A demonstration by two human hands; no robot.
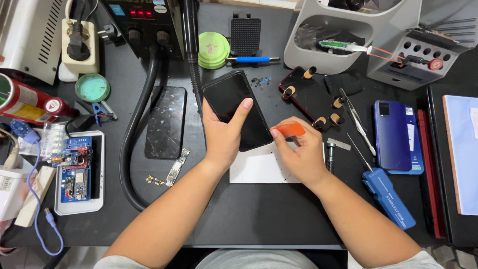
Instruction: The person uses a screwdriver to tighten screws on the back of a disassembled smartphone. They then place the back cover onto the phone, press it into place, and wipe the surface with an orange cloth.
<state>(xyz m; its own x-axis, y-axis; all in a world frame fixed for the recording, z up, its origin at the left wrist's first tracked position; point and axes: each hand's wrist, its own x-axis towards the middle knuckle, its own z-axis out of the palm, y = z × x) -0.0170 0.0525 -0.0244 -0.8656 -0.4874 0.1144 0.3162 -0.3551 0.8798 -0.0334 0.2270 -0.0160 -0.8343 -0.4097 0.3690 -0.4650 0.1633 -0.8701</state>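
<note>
The black bench (259, 214) is crowded: a thick black hose (130, 149) curves down its left side beside a cracked glass panel (166, 121), a blue phone (396, 135) lies face down at the right, and a second dark phone held by small clips (308, 97) sits just above the right hand. In the middle, the black phone (234, 107) lies tilted, its lower end on a white sheet (259, 167). The left hand (222, 137) closes its grip on the phone's lower left edge, thumb laid across the glass. The right hand (301, 152) pinches a thin orange pick (289, 130) between thumb and fingers, its tip near the phone's right edge; whether it touches is unclear. The phone looks stiff, smooth and slippery, its glass fragile, so it is probably best held by the side edges. The pick seems light and bendy.
</note>
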